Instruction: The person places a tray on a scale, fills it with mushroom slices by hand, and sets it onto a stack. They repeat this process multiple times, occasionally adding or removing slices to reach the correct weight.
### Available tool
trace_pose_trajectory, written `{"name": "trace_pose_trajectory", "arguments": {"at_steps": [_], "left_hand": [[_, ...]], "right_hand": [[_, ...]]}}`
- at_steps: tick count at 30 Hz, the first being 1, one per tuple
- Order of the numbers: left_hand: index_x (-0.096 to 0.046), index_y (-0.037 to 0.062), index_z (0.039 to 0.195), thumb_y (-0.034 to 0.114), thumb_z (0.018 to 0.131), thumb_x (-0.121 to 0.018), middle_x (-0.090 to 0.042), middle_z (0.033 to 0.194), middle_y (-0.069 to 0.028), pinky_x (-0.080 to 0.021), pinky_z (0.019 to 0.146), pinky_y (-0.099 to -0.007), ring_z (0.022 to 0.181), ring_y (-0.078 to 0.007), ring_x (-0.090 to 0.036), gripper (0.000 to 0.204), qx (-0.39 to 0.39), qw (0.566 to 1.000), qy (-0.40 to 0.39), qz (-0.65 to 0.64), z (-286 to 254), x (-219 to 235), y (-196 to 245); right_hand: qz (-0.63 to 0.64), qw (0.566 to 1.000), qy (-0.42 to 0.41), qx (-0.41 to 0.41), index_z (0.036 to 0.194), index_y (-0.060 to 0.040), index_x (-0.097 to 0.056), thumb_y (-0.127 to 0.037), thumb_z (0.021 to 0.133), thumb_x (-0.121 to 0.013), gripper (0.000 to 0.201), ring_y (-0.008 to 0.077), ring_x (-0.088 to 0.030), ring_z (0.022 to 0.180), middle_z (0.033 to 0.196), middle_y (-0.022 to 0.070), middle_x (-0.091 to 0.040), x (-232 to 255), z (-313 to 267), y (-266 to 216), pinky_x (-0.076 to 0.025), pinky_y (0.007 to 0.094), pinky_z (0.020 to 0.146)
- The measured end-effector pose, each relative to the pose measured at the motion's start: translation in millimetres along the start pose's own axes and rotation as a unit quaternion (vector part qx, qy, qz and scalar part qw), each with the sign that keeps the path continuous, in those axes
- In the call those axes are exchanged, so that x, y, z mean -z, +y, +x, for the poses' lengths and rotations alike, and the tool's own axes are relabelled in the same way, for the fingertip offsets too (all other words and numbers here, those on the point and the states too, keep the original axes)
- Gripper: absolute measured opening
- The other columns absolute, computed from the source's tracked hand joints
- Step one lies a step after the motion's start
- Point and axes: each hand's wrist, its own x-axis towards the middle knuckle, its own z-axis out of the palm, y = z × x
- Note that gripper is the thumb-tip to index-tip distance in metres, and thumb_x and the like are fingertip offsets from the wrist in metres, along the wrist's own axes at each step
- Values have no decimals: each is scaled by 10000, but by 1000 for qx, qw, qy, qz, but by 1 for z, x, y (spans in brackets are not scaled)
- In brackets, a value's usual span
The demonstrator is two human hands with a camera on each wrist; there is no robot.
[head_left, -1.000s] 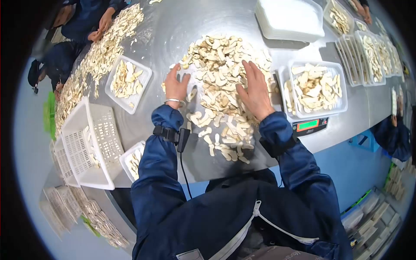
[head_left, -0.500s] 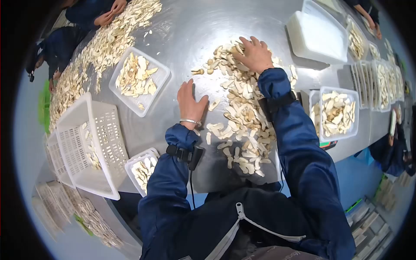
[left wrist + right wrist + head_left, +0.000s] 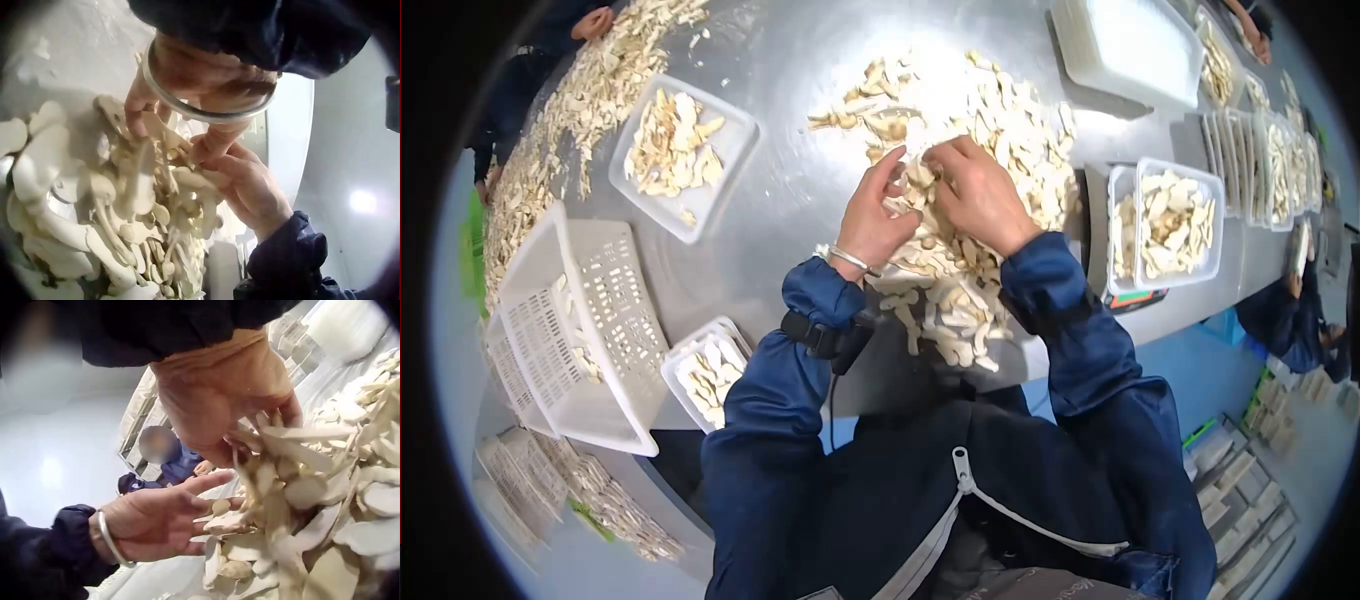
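Pale mushroom slices (image 3: 1025, 150) lie heaped on a metal table, also filling much of the left wrist view (image 3: 53, 162) and right wrist view (image 3: 325, 494). My left hand (image 3: 875, 222), wearing a bracelet, is at the heap's left side; in the right wrist view this hand (image 3: 156, 522) has extended, spread fingers against slices. Close beside it, my right hand (image 3: 988, 200) reaches into the heap from the right. Seen from the right wrist, its fingers (image 3: 289, 412) curl round several slices. Some fingertips are hidden among the slices.
A tray of slices (image 3: 732, 168) and a white basket (image 3: 622, 330) stand left, with a smaller tray (image 3: 727, 330) below. At the right are a filled tray (image 3: 1212, 235) on a scale and stacked containers (image 3: 1135, 50). Other people work around the edges.
My right hand has come down from the heap's far end, and its fingers have curled round slices. My left hand has moved right and up to meet the slices. Some slices are now spread apart.
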Motion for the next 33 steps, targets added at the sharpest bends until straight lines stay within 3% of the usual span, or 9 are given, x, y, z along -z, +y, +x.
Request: {"name": "trace_pose_trajectory", "arguments": {"at_steps": [2, 4, 8, 10, 11, 14, 19, 25, 33], "left_hand": [[-422, 156, 1410, 30, 711, -672, -515, 1236, -77, -501, 750, -242, 977, -134, -541, 753, 3, 998, -40, -56, -21, -12, -2], [-428, 129, 1399, 45, 696, -690, -518, 1222, -103, -509, 736, -255, 940, -158, -577, 755, -73, 992, -59, 85, -39, -16, 3], [-384, 88, 1413, 112, 650, -766, -486, 1259, -156, -461, 889, -365, 1065, -283, -521, 854, -76, 964, 44, 251, -63, -18, 3], [-356, 75, 1424, 150, 618, -806, -462, 1287, -178, -403, 976, -419, 1133, -348, -462, 925, -96, 926, 64, 360, -67, -21, 12], [-309, 77, 1447, 182, 574, -838, -420, 1329, -190, -317, 1044, -455, 1187, -399, -380, 1026, -48, 938, 35, 342, -68, -28, 16], [-283, 99, 1459, 146, 551, -825, -388, 1329, -220, -400, 985, -442, 1147, -417, -403, 1059, -84, 918, 26, 388, -60, -41, 11], [-324, 115, 1444, 46, 608, -721, -407, 1296, -205, -425, 964, -417, 1131, -381, -458, 928, -132, 947, 29, 290, -44, -57, 2], [-474, 117, 1347, 30, 637, -678, -500, 1159, -149, -435, 939, -362, 1082, -321, -518, 743, -104, 985, 45, 131, -44, -56, 10], [-588, 100, 1235, 13, 636, -684, -573, 1161, -110, -437, 950, -326, 1105, -253, -559, 613, -18, 997, 65, 47, -66, -41, 28]], "right_hand": [[67, 997, -13, -32, 1053, -37, -610, 1, 787, -535, 280, 371, -592, 869, 977, 163, -591, 12, -37, -9, -484, 437, 753], [122, 992, 10, -34, 1071, -29, -607, 28, 786, -529, 301, 342, -608, 853, 993, 161, -597, 15, -68, 4, -493, 392, 729], [134, 977, 87, -139, 1097, -36, -612, 50, 776, -519, 345, 302, -609, 820, 1037, 153, -608, 30, -107, 34, -482, 335, 722], [137, 973, 38, -179, 1168, -28, -576, 27, 764, -535, 410, 321, -587, 921, 1132, 169, -573, 33, -114, 39, -475, 360, 814], [89, 986, 41, -132, 1206, -28, -550, 16, 758, -542, 451, 334, -564, 965, 1179, 178, -545, 33, -115, 39, -466, 374, 847], [-29, 999, 22, -39, 1318, -38, -459, -24, 744, -566, 584, 370, -489, 1086, 1314, 189, -455, 25, -113, 31, -431, 412, 941], [-27, 999, -19, -16, 1385, -48, -396, -22, 729, -555, 676, 410, -437, 1130, 1374, 209, -397, 6, -105, 27, -433, 442, 953], [113, 991, 65, -1, 1272, -20, -505, 45, 710, -512, 566, 373, -501, 1096, 1239, 206, -499, -4, -97, 16, -449, 432, 928], [225, 974, 26, -29, 1181, -34, -533, 3, 721, -536, 462, 360, -533, 1042, 1123, 174, -540, 5, -96, 0, -435, 412, 909]]}}
